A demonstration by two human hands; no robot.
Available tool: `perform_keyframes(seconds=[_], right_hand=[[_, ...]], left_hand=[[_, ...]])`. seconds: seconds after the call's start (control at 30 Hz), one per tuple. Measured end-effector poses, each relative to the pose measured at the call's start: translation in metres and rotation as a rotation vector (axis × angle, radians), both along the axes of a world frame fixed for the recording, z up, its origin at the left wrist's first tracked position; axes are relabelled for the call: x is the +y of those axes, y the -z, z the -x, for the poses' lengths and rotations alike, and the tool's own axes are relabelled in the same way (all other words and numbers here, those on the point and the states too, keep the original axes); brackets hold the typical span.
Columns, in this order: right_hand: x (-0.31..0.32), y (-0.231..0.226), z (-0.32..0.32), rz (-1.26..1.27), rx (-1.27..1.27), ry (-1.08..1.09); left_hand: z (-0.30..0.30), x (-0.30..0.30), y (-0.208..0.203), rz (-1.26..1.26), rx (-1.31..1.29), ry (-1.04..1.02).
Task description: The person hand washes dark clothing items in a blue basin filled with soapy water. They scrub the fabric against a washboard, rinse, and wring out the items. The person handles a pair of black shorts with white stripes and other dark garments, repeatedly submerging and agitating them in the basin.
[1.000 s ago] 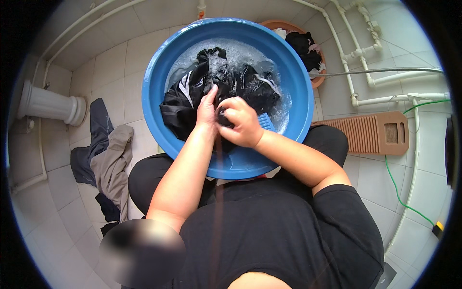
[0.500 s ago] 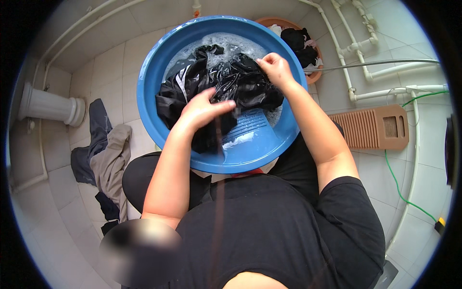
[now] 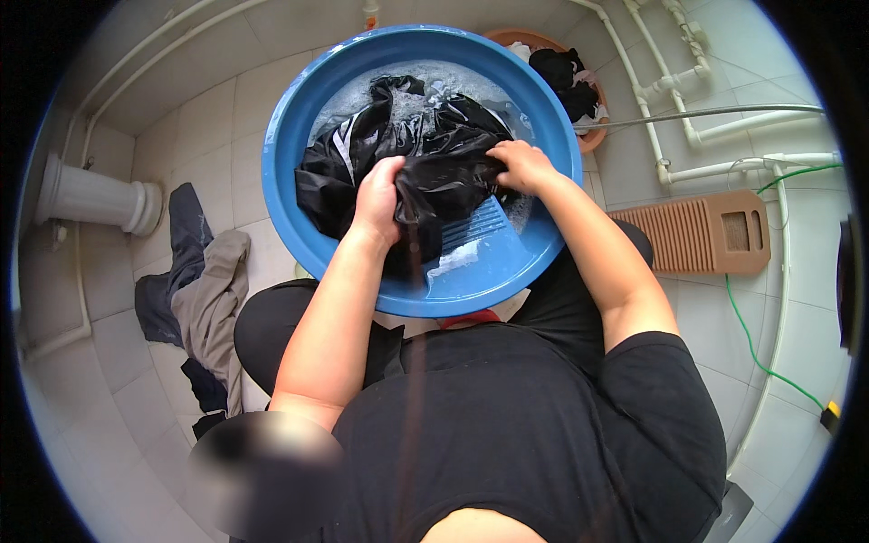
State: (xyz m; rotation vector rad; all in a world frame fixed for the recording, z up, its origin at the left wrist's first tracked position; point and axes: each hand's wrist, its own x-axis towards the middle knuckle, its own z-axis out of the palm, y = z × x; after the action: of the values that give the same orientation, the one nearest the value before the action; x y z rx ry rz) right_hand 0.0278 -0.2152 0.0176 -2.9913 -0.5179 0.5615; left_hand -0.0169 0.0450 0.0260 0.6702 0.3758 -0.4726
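A wet black garment [image 3: 330,195] with white stripes lies bunched in a round blue washtub [image 3: 281,195] of sudsy water [image 3: 434,77]. My left hand [image 3: 377,201] grips a fold of the cloth near the tub's middle. On the right, my right hand [image 3: 525,167] holds another part of it, fingers closed on its edge. Between both hands the fabric is drawn up and looks shiny and wet. Below the cloth shows the tub's ridged built-in washboard [image 3: 475,231], with some foam on it. The fingertips of my left hand are partly hidden by the fabric.
Behind the tub at right stands an orange-brown basin [image 3: 593,140] of clothes. A brown washboard [image 3: 674,237] lies to the right, by white pipes [image 3: 724,167] and a green cord [image 3: 747,339]. Grey and dark trousers [image 3: 213,281] lie on the tiled floor at left, near a white pedestal [image 3: 100,196].
My left hand has gone from spread fingers to gripping the cloth. My right hand has moved down and nearer, and the garment's near part is now lifted between both hands.
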Motion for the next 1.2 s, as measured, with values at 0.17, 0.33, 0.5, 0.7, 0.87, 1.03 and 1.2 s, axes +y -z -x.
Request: perform_keyframes(seconds=[0.17, 0.33, 0.5, 0.7, 0.87, 1.03, 1.2], right_hand=[[0.012, 0.030, 0.003, -0.033, -0.138, 0.279], [0.008, 0.082, 0.000, 0.532, -0.068, -0.074], [0.017, 0.037, -0.013, 0.363, 0.149, 0.052], [0.044, -0.009, 0.032, -0.707, -0.531, 0.144], [0.136, -0.047, 0.080, -1.091, -0.476, -0.184], [0.166, -0.044, 0.083, -1.110, -0.553, -0.223], [0.132, 0.008, 0.031, -0.853, -0.423, 0.467]], left_hand=[[0.002, -0.008, 0.011, -0.113, 0.057, 0.071], [0.006, -0.018, 0.019, -0.577, -0.117, 0.260], [0.001, -0.025, 0.021, -0.155, -0.113, 0.019], [-0.008, -0.019, 0.009, 0.494, -0.006, -0.110], [-0.018, -0.019, 0.097, 0.094, 0.303, -0.095], [-0.003, -0.017, 0.074, 0.008, -0.076, -0.114], [0.000, -0.037, 0.015, -0.465, 0.067, -0.183]])
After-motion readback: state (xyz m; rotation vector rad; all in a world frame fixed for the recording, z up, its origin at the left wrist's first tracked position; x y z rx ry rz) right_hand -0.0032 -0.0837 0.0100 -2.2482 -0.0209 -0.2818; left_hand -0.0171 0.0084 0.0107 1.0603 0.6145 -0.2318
